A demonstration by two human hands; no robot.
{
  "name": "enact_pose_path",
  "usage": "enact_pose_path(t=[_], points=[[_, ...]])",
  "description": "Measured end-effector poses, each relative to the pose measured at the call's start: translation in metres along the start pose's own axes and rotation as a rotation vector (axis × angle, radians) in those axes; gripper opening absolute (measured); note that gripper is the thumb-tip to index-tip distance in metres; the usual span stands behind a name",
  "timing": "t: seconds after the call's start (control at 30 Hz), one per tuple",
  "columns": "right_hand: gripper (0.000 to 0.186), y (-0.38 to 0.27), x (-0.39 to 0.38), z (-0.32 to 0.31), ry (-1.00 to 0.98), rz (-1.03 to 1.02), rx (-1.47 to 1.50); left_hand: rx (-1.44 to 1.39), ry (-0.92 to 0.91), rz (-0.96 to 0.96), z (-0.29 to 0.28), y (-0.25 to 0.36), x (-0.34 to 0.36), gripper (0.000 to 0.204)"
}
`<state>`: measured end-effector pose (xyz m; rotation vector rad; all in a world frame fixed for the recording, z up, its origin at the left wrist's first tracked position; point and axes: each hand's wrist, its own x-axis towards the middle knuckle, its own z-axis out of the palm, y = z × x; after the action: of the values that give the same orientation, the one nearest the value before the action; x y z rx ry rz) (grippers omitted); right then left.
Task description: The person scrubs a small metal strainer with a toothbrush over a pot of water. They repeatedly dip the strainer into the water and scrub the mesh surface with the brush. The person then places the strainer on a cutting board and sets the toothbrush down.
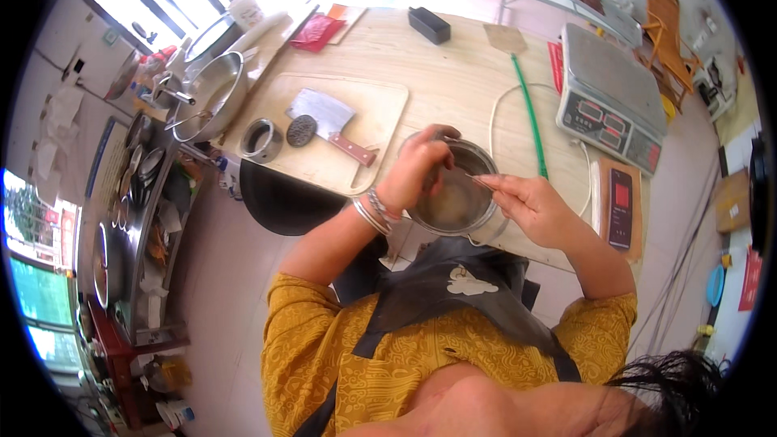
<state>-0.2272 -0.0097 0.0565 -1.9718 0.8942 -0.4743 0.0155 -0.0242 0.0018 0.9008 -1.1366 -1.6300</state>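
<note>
A steel pot (449, 214) with cloudy liquid in it stands at the table's near edge. My left hand (421, 166) is over its left side, fingers curled down inside the rim; what they hold, if anything, is hidden. My right hand (522, 202) pinches a thin utensil (479, 180) over the pot. To the left, a pale board (380, 105) carries a cleaver (320, 113) with a wooden handle, a dark round textured piece (301, 131) and a small steel container (261, 139).
A digital scale (607, 73), phone (620, 206) and green fly swatter (526, 105) lie right. A black box (429, 26) and red packet (316, 32) are at the back. Steel bowls (209, 97) stand left, near a loaded shelf (146, 267); a black round stool (283, 202) sits below the board.
</note>
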Motion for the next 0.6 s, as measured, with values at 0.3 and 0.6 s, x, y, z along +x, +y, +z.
enact_pose_path(t=[0.3,0.6], points=[[0.048,0.012,0.019,0.021,0.293,-0.414,-0.394,-0.542,-0.328,-0.285,0.013,0.006,-0.007,0.090],[0.054,0.011,0.019,0.021,0.284,-0.478,-0.571,-0.587,-0.364,-0.322,0.011,-0.004,-0.007,0.090]])
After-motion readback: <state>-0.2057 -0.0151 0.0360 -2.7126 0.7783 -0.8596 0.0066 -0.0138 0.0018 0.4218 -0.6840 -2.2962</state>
